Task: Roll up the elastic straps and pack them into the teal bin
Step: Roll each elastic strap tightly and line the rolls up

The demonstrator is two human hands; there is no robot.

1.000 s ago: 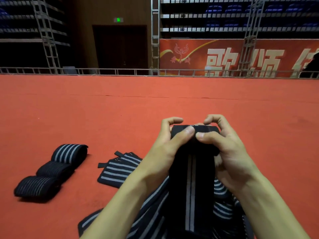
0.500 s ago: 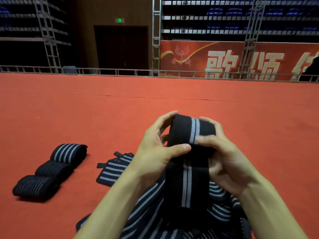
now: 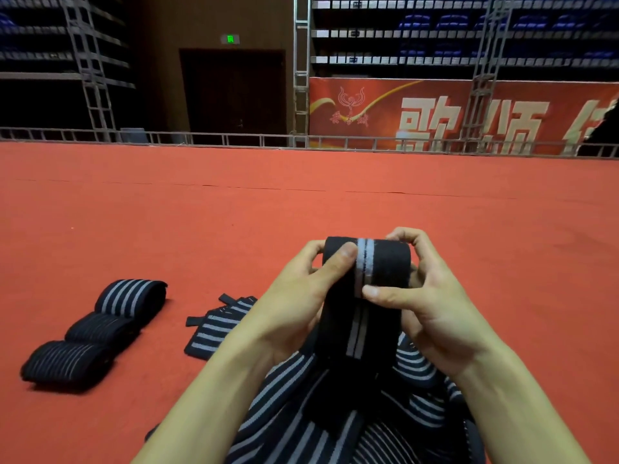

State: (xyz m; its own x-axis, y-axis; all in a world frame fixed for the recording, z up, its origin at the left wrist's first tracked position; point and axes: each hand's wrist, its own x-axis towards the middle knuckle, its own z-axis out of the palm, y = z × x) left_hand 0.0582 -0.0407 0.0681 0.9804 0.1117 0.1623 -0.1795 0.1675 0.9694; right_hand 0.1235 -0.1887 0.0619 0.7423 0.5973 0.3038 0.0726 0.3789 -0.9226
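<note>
— What lies furthest left?
— Three rolled straps (image 3: 100, 329) in a slanting row on the red floor (image 3: 301, 202), each touching the next. The far one has broad grey stripes, and the near two have thin ones.

— And beside them?
— A flat striped strap (image 3: 217, 326), unrolled on the floor. It is near the rolls but apart from them, and my left wrist hides its right edge.

— Your left grip?
— My left grip (image 3: 294, 303) is closed on the half-rolled strap (image 3: 375, 262). The thumb presses the front of the roll just beside its grey double stripe, and the fingers curl round behind.

— Where is that strap?
— I hold it up off the floor between both grips, straight ahead of me. Its loose tail hangs down into the heap of loose straps (image 3: 301, 413) at the bottom of the view.

— And the right?
— My right grip (image 3: 432, 309) holds the same roll. The thumb lies across the front below the roll, and the fingers hook over its top right edge.
</note>
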